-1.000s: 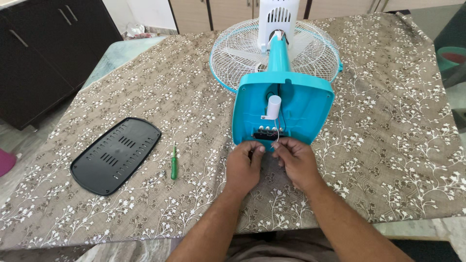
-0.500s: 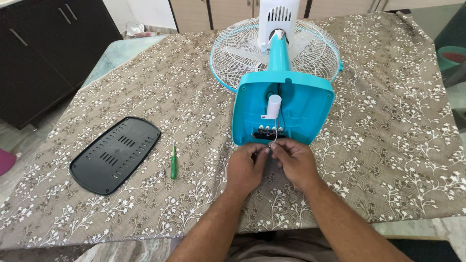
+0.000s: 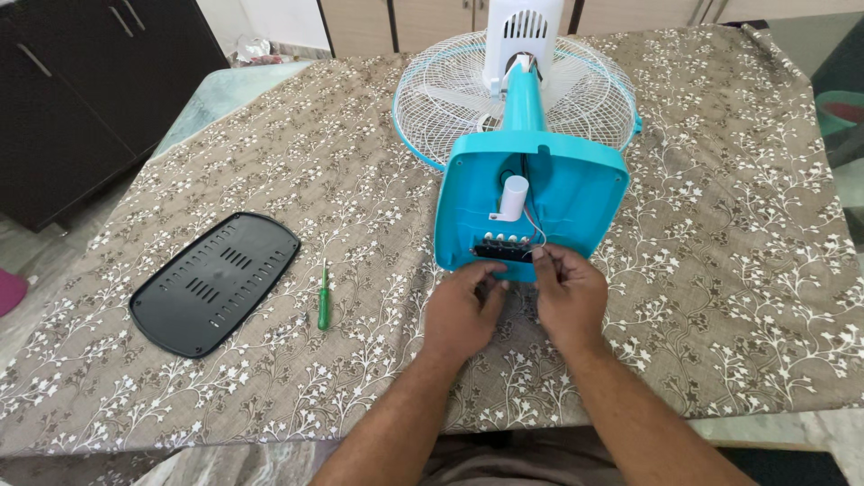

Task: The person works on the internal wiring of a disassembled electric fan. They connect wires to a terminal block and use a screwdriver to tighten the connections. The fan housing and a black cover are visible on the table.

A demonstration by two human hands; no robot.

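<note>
Both forearms come in over the near edge of the desk (image 3: 738, 297), which is covered with a brown cloth printed with white sprigs. The left hand (image 3: 463, 306) lies just short of the fan base (image 3: 576, 193), fingers curled, their tips pressed against the base's near rim below the black switch block (image 3: 504, 251). The right hand (image 3: 569, 292) sits close beside the left, thumb and forefinger pinched together at the right end of that block, where thin wires (image 3: 537, 236) run down; whether the pinch actually has a wire in it I cannot tell.

The base is turquoise and lies open side up, showing a white cylinder (image 3: 514, 197) above the block. Left of the base, on the cloth, lies a green screwdriver (image 3: 323, 297), and farther left of it, well apart from the base, a black slotted cover (image 3: 216, 281) lies flat.

Beyond the base, a turquoise neck (image 3: 522, 99) runs away to the white wire grille (image 3: 576, 90) and the white motor housing (image 3: 522, 31). Far left of the base stands a dark cabinet (image 3: 81, 90).
</note>
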